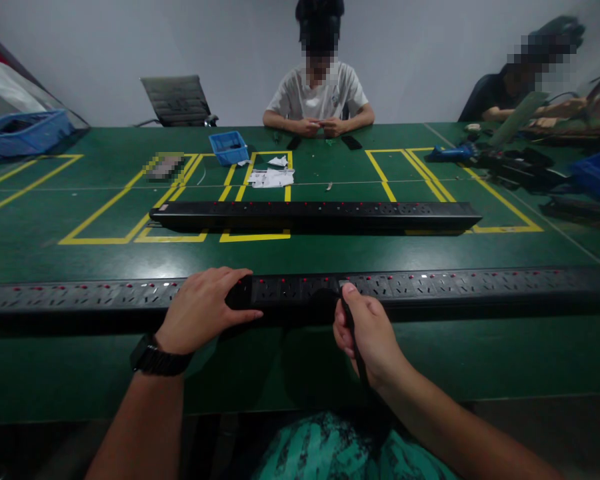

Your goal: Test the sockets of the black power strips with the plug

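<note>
A long black power strip point(430, 285) with many sockets and small red switches lies across the green table close to me. My left hand point(203, 310) rests flat on top of it, fingers stretched out, a black watch on the wrist. My right hand point(367, 330) is closed around a thin black tool or cable point(353, 333), its upper end touching the strip's front edge near the middle. A second black power strip point(315, 215) lies parallel farther back.
Yellow tape lines point(105, 210) mark boxes on the green table point(300, 253). A small blue bin point(229, 147), white papers point(271, 177) and tools lie beyond. One person sits opposite, hands together; another works at the right. A blue crate point(23, 132) sits far left.
</note>
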`<action>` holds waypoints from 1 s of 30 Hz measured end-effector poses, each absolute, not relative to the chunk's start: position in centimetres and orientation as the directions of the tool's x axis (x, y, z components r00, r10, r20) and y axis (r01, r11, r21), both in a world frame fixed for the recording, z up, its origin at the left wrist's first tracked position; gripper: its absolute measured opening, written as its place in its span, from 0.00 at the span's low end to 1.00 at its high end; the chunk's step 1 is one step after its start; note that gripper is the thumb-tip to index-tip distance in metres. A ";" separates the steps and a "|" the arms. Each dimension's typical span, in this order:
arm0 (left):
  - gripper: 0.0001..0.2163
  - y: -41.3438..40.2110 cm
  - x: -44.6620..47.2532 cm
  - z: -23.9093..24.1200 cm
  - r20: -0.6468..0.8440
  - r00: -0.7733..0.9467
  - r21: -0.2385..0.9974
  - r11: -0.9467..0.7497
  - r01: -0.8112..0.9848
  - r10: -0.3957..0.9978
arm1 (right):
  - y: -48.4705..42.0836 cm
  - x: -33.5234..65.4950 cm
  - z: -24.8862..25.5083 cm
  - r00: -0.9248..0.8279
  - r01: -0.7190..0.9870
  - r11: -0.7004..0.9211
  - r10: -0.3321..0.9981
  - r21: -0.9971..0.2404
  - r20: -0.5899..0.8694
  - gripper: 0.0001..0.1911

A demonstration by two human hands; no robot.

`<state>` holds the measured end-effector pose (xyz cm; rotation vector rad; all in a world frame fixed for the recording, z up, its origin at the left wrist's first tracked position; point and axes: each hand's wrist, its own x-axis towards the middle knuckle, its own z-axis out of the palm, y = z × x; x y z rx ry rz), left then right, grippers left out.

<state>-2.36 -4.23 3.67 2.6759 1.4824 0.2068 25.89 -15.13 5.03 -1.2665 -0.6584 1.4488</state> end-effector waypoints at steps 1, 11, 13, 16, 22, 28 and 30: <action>0.34 -4.2 -2.4 3.7 0.080 0.525 0.126 -0.531 0.838 0.847 | -15.3 25.9 5.7 0.106 -0.343 -0.284 0.935 -0.895 -0.337 0.30; 0.34 -4.2 -2.4 3.7 0.083 0.534 0.123 -0.540 0.833 0.842 | -14.8 22.9 4.0 0.057 -0.294 -0.329 0.931 -0.897 -0.360 0.31; 0.33 -4.3 -2.3 3.7 0.081 0.535 0.117 -0.541 0.833 0.841 | -14.7 22.5 3.7 0.054 -0.306 -0.328 0.931 -0.894 -0.360 0.31; 0.33 -4.2 -2.2 3.8 0.083 0.530 0.114 -0.536 0.836 0.844 | -14.8 22.7 3.7 0.058 -0.319 -0.330 0.929 -0.888 -0.366 0.32; 0.33 -4.1 -2.3 3.7 0.088 0.537 0.116 -0.544 0.831 0.839 | -15.6 25.9 4.6 0.160 -0.367 -0.281 0.920 -0.887 -0.358 0.31; 0.34 -4.8 -1.1 3.7 0.125 0.540 0.099 -0.552 0.828 0.833 | -16.4 28.4 5.6 0.211 -0.393 -0.245 0.914 -0.886 -0.346 0.29; 0.34 -5.2 0.1 3.9 0.125 0.551 0.101 -0.563 0.820 0.825 | -16.6 28.6 5.7 0.220 -0.383 -0.240 0.914 -0.892 -0.340 0.29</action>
